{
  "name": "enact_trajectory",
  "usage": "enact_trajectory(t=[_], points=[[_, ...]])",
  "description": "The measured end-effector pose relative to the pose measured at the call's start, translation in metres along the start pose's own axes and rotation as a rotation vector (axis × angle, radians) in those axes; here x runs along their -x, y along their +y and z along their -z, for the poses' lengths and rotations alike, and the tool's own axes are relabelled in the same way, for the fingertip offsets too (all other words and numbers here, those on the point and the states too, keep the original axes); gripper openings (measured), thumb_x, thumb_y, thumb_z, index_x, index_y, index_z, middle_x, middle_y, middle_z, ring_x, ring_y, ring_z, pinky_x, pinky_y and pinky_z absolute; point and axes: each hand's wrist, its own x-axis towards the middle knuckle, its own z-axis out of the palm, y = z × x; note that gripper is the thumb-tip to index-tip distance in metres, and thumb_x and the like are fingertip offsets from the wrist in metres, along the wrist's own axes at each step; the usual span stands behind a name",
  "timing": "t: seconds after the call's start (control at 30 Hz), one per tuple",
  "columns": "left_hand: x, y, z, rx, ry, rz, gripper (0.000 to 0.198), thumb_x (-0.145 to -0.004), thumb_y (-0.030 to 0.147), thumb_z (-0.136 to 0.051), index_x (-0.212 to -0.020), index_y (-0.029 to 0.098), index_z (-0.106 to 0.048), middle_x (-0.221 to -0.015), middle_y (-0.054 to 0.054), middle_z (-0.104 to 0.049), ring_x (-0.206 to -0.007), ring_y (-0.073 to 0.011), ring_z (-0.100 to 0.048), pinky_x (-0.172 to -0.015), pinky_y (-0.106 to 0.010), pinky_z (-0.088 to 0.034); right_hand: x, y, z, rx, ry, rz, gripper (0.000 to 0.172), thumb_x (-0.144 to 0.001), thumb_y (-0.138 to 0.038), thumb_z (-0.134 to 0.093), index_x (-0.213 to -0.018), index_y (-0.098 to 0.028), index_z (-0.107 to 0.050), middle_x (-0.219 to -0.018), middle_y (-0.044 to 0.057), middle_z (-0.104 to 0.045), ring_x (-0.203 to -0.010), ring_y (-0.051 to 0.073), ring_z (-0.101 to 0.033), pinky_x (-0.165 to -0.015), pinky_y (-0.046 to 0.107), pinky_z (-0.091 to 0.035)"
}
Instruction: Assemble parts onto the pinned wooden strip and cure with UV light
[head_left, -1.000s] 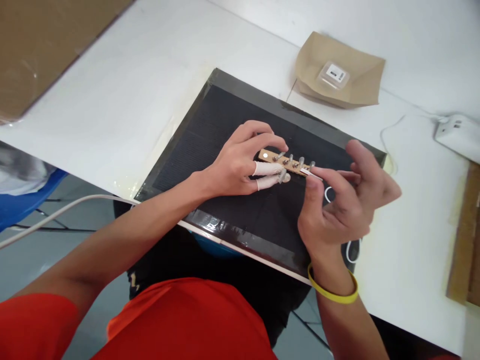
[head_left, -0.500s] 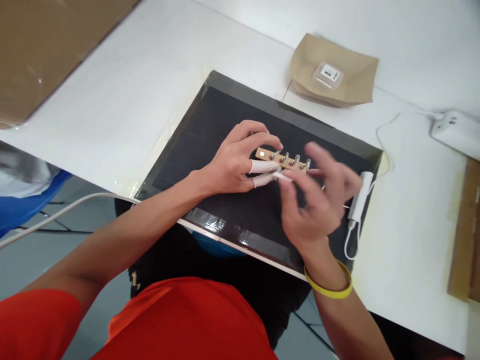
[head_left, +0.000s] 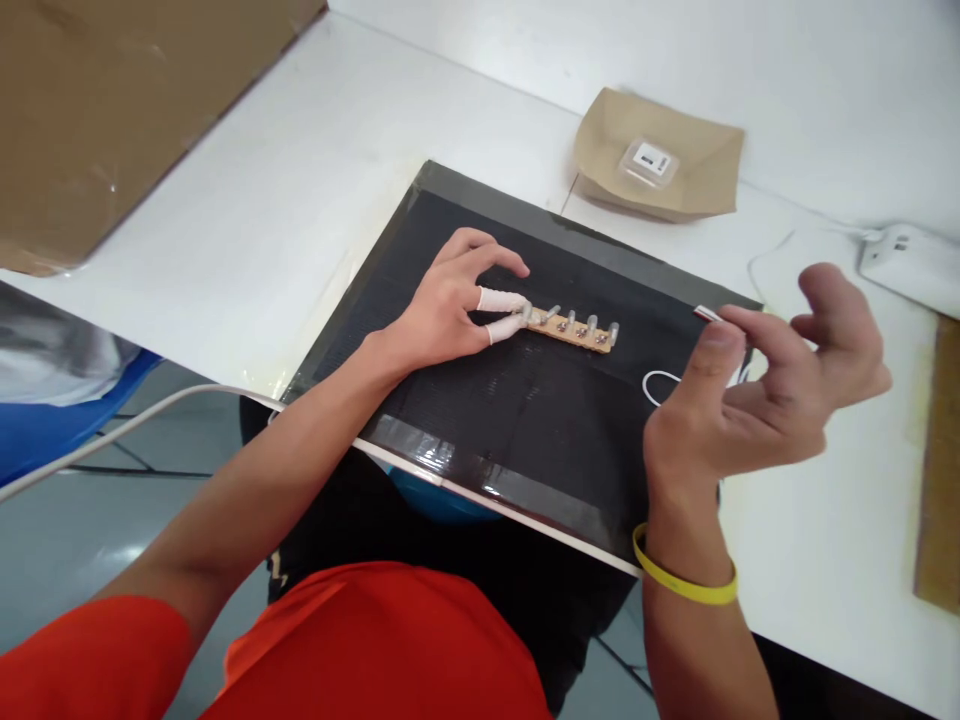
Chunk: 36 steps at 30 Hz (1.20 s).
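A narrow tan strip with several small clear pieces standing along it lies on the black mat. My left hand is at the strip's left end; its thumb and index finger wear white covers and pinch a small clear piece there. The other left fingers are bent above the mat. Over the mat's right edge, my right hand is raised, with thumb and index finger closed on a small thin item with a white and dark red end. Its remaining fingers are curled apart.
A brown paper tray holding a small clear box stands behind the mat. At the right are a white power strip and a brown board. A large brown sheet lies at the upper left. A white cable runs at left.
My right hand has moved right and away from the strip, with the small thin item now showing in its pinch. My left hand has shifted slightly left, to the strip's left end.
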Motion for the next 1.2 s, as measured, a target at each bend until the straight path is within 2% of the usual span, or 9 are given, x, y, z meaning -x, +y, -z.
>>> enact_trajectory(t=[0.17, 0.33, 0.7, 0.83, 1.0, 1.1, 1.2], points=[[0.004, -0.003, -0.006, 0.028, -0.053, 0.081, 0.012, -0.094, 0.030, -0.074, -0.088, 0.025, -0.083, -0.114, -0.005, -0.076, -0.105, -0.0238, -0.063, -0.092, -0.043, -0.057, 0.004, -0.010, -0.003, 0.033, -0.055, -0.035, 0.015, -0.099, -0.029, -0.066, -0.104, -0.025, -0.079, -0.138, 0.009, -0.071, -0.125, 0.031, -0.060, -0.097, 0.048, -0.052], [0.005, -0.005, -0.008, 0.052, -0.063, 0.073, 0.009, -0.094, 0.027, -0.076, -0.090, 0.025, -0.084, -0.116, -0.005, -0.077, -0.106, -0.0228, -0.062, -0.091, -0.040, -0.057, 0.007, -0.022, -0.007, 0.053, -0.151, -0.006, 0.013, -0.098, -0.029, -0.065, -0.100, -0.026, -0.078, -0.135, 0.009, -0.073, -0.118, 0.031, -0.062, -0.091, 0.050, -0.055], [0.004, -0.007, -0.007, 0.128, -0.174, 0.199, 0.008, -0.090, 0.029, -0.081, -0.096, 0.026, -0.085, -0.123, -0.006, -0.076, -0.114, -0.0244, -0.061, -0.103, -0.045, -0.054, 0.008, -0.016, -0.011, 0.055, -0.152, -0.014, 0.015, -0.099, -0.031, -0.064, -0.099, -0.025, -0.078, -0.132, 0.009, -0.074, -0.114, 0.029, -0.062, -0.092, 0.049, -0.054], [0.002, -0.004, -0.003, 0.136, -0.237, 0.250, 0.018, -0.088, 0.037, -0.084, -0.101, 0.024, -0.084, -0.126, -0.006, -0.076, -0.118, -0.0262, -0.060, -0.108, -0.046, -0.051, 0.008, -0.007, -0.012, 0.072, -0.146, -0.039, 0.018, -0.100, -0.033, -0.062, -0.102, -0.025, -0.078, -0.132, 0.010, -0.074, -0.116, 0.028, -0.060, -0.097, 0.049, -0.053], [0.000, 0.000, 0.005, 0.149, -0.309, 0.247, 0.054, -0.083, 0.045, -0.088, -0.130, 0.022, -0.074, -0.136, -0.010, -0.070, -0.126, -0.0286, -0.057, -0.115, -0.047, -0.047, 0.008, 0.002, -0.012, 0.089, -0.132, -0.100, 0.019, -0.100, -0.035, -0.062, -0.102, -0.025, -0.078, -0.134, 0.009, -0.073, -0.120, 0.028, -0.059, -0.102, 0.050, -0.051], [0.000, -0.001, 0.007, 0.167, -0.288, 0.197, 0.054, -0.084, 0.047, -0.087, -0.131, 0.023, -0.073, -0.138, -0.011, -0.069, -0.129, -0.0284, -0.055, -0.117, -0.049, -0.046, 0.009, 0.003, -0.013, 0.098, -0.144, -0.138, 0.023, -0.101, -0.038, -0.059, -0.101, -0.024, -0.078, -0.133, 0.009, -0.073, -0.120, 0.028, -0.059, -0.103, 0.050, -0.051], [0.002, -0.002, 0.004, 0.181, -0.210, 0.130, 0.044, -0.084, 0.042, -0.087, -0.124, 0.025, -0.077, -0.135, -0.010, -0.070, -0.126, -0.0271, -0.057, -0.114, -0.049, -0.048, 0.009, 0.003, -0.015, 0.090, -0.147, -0.158, 0.025, -0.100, -0.040, -0.059, -0.101, -0.024, -0.078, -0.130, 0.010, -0.074, -0.119, 0.028, -0.059, -0.102, 0.049, -0.050]])
